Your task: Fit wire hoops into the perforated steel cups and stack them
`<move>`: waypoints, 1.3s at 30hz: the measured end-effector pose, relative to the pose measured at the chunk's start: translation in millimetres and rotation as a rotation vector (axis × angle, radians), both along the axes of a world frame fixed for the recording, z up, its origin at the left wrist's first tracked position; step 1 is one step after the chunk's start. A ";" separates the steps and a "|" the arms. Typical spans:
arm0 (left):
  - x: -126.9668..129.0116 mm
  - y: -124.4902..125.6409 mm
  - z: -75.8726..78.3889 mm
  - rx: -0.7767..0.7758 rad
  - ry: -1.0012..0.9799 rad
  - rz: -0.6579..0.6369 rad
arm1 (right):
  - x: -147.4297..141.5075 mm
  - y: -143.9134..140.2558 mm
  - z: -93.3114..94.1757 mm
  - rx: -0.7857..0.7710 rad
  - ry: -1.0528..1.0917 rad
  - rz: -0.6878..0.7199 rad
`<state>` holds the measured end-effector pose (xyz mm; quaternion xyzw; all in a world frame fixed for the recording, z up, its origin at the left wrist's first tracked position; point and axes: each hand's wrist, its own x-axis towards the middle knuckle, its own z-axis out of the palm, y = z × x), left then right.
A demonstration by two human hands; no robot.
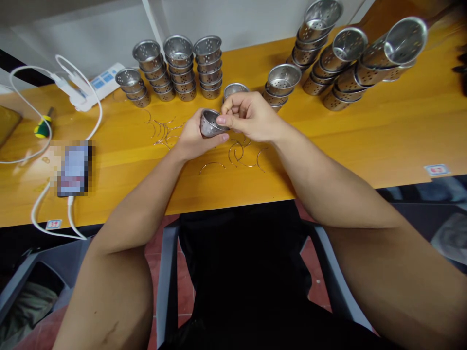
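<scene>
My left hand (193, 138) cups a small perforated steel cup (209, 123) from below, just above the yellow tabletop (365, 141). My right hand (248, 115) pinches the cup's rim from the right, thumb and forefinger on its edge. Whether a wire piece sits between those fingers cannot be made out. Thin curved wire handles (241, 153) lie loose on the table under and around both hands, with more wire handles (162, 129) to the left.
Stacks of the same cups (178, 68) stand at the back left; leaning cup stacks (346, 58) fill the back right. A single cup (235, 90) sits behind my hands. A phone (75, 167), white cable (44, 146), power strip (98, 82) and screwdriver (43, 126) lie left.
</scene>
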<state>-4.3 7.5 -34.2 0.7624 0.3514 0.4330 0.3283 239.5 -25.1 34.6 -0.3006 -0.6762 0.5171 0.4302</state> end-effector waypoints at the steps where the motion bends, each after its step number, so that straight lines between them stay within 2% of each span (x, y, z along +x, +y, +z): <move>1: 0.2 -0.4 0.0 0.001 0.004 0.003 | -0.9 0.3 -1.3 -0.001 0.016 -0.001; 6: 0.4 -2.5 0.5 0.015 0.010 0.006 | -2.1 3.8 -8.7 0.028 0.013 -0.044; 16: -1.6 -9.1 5.3 0.011 0.077 0.036 | -2.6 9.5 -12.7 0.123 -0.011 -0.016; 21: -4.0 2.8 -7.0 0.049 0.028 0.011 | -1.1 10.5 -19.2 0.183 -0.048 -0.097; 24: -6.5 14.2 -16.4 0.097 -0.022 0.042 | 0.2 13.1 -23.7 0.259 -0.062 -0.198; 27: -9.0 21.8 -19.7 0.140 -0.031 0.066 | 2.3 12.6 -22.4 0.346 -0.136 -0.242; 32: -11.1 24.6 -17.6 0.194 -0.043 0.085 | 4.1 5.4 -18.6 0.462 -0.257 -0.209; 39: -11.8 26.3 -24.5 0.243 -0.040 0.025 | -1.5 2.3 -29.0 0.526 -0.305 -0.121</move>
